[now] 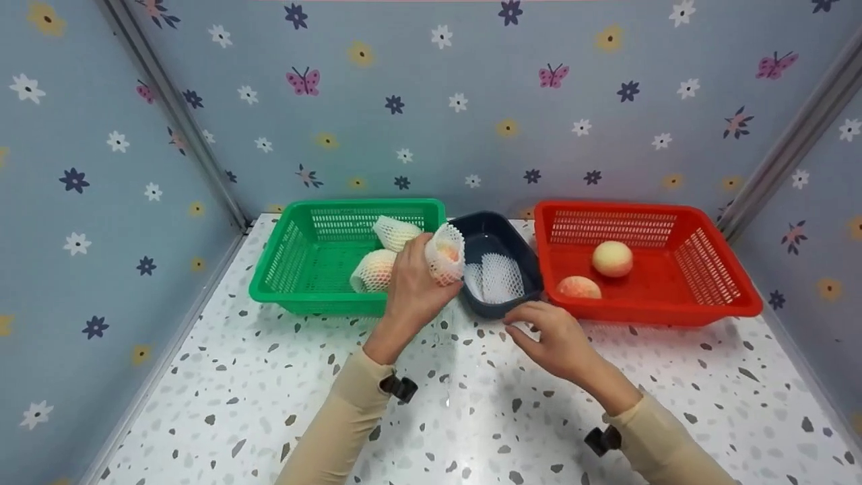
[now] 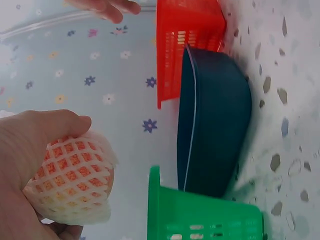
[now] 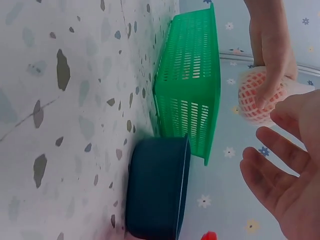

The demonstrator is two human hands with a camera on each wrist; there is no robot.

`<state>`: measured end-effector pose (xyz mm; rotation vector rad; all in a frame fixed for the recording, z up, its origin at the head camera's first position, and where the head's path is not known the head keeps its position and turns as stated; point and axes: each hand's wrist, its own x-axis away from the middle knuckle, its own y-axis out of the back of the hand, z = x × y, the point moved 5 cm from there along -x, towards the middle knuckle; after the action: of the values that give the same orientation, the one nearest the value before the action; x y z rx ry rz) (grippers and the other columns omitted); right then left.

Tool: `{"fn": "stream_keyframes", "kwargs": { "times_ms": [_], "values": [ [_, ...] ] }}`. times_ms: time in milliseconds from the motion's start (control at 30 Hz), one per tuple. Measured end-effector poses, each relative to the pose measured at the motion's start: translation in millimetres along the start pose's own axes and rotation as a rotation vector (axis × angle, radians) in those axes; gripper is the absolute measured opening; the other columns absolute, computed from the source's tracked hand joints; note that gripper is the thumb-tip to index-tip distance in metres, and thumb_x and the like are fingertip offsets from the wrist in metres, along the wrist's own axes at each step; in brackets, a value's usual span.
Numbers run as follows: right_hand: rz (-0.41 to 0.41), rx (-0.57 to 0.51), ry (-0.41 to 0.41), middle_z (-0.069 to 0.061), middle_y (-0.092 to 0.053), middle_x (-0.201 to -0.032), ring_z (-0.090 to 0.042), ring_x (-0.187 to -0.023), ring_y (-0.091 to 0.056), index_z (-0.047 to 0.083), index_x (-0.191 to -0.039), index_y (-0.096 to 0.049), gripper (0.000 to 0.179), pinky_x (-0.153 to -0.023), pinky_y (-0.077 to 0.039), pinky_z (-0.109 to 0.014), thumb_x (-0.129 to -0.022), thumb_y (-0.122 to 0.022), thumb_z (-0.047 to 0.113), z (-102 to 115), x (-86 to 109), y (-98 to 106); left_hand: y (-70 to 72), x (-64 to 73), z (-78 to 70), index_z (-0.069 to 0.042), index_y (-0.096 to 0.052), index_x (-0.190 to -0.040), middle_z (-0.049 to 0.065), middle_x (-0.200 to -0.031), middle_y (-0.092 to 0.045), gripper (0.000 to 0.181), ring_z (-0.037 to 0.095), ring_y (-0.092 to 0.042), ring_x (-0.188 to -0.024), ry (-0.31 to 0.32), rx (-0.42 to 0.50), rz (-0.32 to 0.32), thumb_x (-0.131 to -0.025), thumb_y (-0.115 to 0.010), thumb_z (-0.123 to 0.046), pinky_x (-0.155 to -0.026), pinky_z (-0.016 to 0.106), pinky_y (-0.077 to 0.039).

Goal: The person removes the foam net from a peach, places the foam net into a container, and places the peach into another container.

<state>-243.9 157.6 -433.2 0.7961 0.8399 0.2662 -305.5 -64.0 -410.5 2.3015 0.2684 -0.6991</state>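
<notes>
My left hand [image 1: 419, 283] grips a peach [image 2: 75, 172] wrapped in a white foam net [image 1: 444, 259], above the right end of the green basket [image 1: 269, 296]. In the left wrist view the thumb lies across the net, and reddish skin shows through its mesh. Nothing is held in my right hand [image 1: 555, 340], whose fingers are loosely bent in front of the dark blue bin [image 1: 495, 311]. Inside that bin lie white foam nets [image 1: 502, 277]. Two netted peaches [image 1: 376, 271] sit in the green basket, partly hidden by my left hand.
To the right stands a red basket [image 1: 673, 311] holding two bare peaches [image 1: 612, 259]. The dark blue bin sits between both baskets on a speckled white tabletop [image 1: 471, 417]. Flower-patterned walls [image 1: 471, 87] enclose the back and sides.
</notes>
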Motion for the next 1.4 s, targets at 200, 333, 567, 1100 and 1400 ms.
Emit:
{"fn": "stream_keyframes", "kwargs": {
  "times_ms": [200,333,567,1100,1400],
  "values": [
    [-0.014,0.012,-0.057,0.008,-0.068,-0.089,-0.013,-0.076,-0.061,0.015,-0.092,-0.072,0.016,-0.064,-0.054,-0.032,-0.081,-0.075,0.004,-14,13.8,10,-20.0,13.8,-19.9,-0.007,-0.051,-0.126,0.005,-0.109,-0.057,0.078,0.019,-0.054,-0.096,-0.082,0.112,0.044,-0.060,-0.088,-0.026,-0.084,0.035,-0.045],
    [-0.041,-0.005,-0.071,0.008,-0.067,-0.087,-0.011,-0.073,-0.061,0.014,-0.091,-0.072,0.016,-0.064,-0.055,-0.033,-0.080,-0.076,0.002,-23,17.0,12,-32.2,27.2,-21.6,-0.007,-0.050,-0.128,0.004,-0.111,-0.056,0.082,0.018,-0.054,-0.097,-0.039,0.181,0.096,-0.060,-0.090,-0.026,-0.083,0.034,-0.047],
    [-0.067,-0.040,-0.088,0.003,-0.069,-0.086,-0.009,-0.072,-0.062,0.011,-0.090,-0.073,0.021,-0.062,-0.056,-0.032,-0.078,-0.072,-0.008,-37,20.1,10,-53.2,50.7,-14.3,-0.008,-0.047,-0.131,0.004,-0.116,-0.055,0.086,0.018,-0.054,-0.102,0.046,0.254,0.140,-0.060,-0.092,-0.025,-0.086,0.037,-0.047],
    [-0.092,-0.068,-0.172,0.003,-0.070,-0.085,-0.009,-0.070,-0.061,0.007,-0.089,-0.073,0.025,-0.060,-0.054,-0.027,-0.078,-0.065,-0.014,-53,36.2,11,-99.8,78.4,2.1,-0.006,-0.048,-0.130,0.002,-0.113,-0.056,0.085,0.016,-0.056,-0.101,0.089,0.340,0.314,-0.061,-0.092,-0.027,-0.088,0.034,-0.047],
    [-0.086,-0.067,-0.211,0.002,-0.071,-0.087,-0.008,-0.073,-0.062,0.008,-0.089,-0.074,0.026,-0.061,-0.054,-0.028,-0.078,-0.065,-0.013,-58,44.7,13,-107.8,86.1,-3.3,-0.009,-0.048,-0.132,0.001,-0.113,-0.054,0.086,0.014,-0.055,-0.100,0.040,0.287,0.338,-0.060,-0.091,-0.027,-0.088,0.033,-0.047]
  ]
}}
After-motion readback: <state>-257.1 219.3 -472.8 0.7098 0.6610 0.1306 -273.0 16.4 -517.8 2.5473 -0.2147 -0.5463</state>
